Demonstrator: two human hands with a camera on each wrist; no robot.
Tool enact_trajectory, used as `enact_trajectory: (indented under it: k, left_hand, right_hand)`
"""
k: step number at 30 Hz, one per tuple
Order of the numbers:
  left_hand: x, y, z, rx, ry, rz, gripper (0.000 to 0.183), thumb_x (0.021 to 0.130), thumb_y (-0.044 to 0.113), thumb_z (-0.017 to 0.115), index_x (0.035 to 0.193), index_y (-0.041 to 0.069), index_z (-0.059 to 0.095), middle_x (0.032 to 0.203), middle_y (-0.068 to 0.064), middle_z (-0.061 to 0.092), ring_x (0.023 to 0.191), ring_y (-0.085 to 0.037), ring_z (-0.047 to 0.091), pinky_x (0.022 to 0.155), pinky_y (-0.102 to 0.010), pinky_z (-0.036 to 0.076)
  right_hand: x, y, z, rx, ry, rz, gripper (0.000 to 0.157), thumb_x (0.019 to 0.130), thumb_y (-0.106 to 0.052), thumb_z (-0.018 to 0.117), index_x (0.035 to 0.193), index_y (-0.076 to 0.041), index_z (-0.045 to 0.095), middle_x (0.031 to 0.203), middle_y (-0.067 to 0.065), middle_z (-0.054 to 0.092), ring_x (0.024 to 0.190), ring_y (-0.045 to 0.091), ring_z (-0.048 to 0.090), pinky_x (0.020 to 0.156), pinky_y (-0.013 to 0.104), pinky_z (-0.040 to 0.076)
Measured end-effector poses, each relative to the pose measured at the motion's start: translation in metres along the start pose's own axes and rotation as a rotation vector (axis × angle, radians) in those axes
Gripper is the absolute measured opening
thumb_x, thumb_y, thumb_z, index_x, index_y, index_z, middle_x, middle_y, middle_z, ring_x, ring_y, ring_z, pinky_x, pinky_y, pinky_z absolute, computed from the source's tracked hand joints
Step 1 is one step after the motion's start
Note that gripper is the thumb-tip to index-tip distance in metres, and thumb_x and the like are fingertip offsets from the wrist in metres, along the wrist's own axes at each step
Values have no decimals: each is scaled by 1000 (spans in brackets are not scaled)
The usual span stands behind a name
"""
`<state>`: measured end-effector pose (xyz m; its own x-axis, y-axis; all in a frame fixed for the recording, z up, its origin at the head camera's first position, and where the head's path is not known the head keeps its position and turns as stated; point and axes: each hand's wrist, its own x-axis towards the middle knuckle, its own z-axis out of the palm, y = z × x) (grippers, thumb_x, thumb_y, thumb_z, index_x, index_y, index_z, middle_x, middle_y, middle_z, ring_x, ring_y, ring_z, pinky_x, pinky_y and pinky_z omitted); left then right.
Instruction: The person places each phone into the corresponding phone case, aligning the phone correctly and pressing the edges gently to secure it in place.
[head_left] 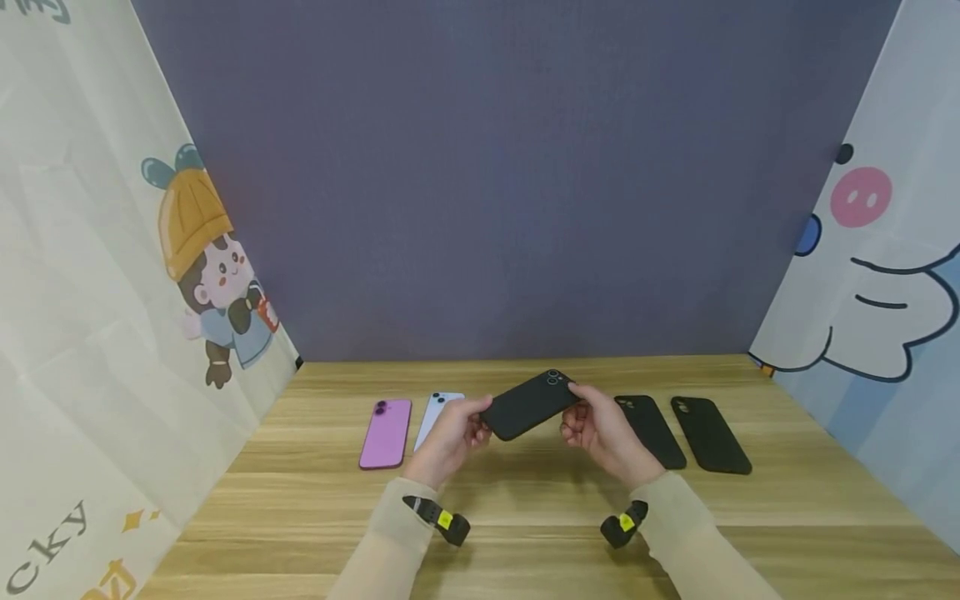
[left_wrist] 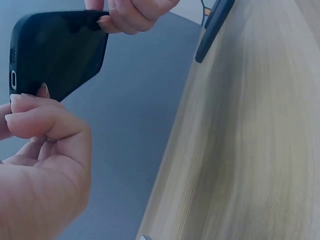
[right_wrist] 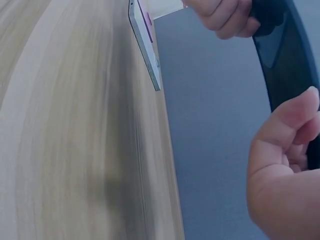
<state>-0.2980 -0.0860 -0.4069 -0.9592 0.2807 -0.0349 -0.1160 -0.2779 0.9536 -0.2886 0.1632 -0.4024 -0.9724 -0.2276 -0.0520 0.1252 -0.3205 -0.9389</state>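
A phone in a black case (head_left: 528,406) is held up above the table, tilted, its twin-lens camera end to the right. My left hand (head_left: 453,437) pinches its lower left end, and my right hand (head_left: 600,433) pinches the camera end. In the left wrist view the dark glossy screen (left_wrist: 62,55) and the charging port opening (left_wrist: 13,80) show. The left fingers (left_wrist: 45,117) grip the port end there. From the right wrist view, the right thumb (right_wrist: 300,107) presses at the phone's edge.
On the wooden table (head_left: 517,542), a pink phone (head_left: 386,433) and a pale phone (head_left: 435,412) lie on the left, the pale one partly behind my left hand. Two black phone cases (head_left: 711,435) lie on the right. A dark panel (head_left: 480,183) stands behind.
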Motion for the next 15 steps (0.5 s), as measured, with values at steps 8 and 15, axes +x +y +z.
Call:
enact_trajectory:
  k: [8, 15]
  left_hand:
    - [0, -2, 1, -24, -3, 11, 24, 101, 16, 56, 79, 8, 63, 63, 1, 58, 52, -7, 48, 49, -16, 40]
    - [0, -3, -1, -57, -61, -19, 12, 95, 14, 59, 90, 3, 59, 70, -1, 60, 53, -7, 47, 49, -16, 40]
  right_hand:
    - [-2, 4, 2, 74, -34, -31, 45, 109, -34, 45, 76, -11, 64, 63, 2, 59, 56, 15, 60, 58, 28, 51]
    - [-2, 7, 1, 53, -67, -67, 46, 110, -35, 47, 75, -12, 65, 63, 0, 59, 56, 13, 60, 57, 26, 51]
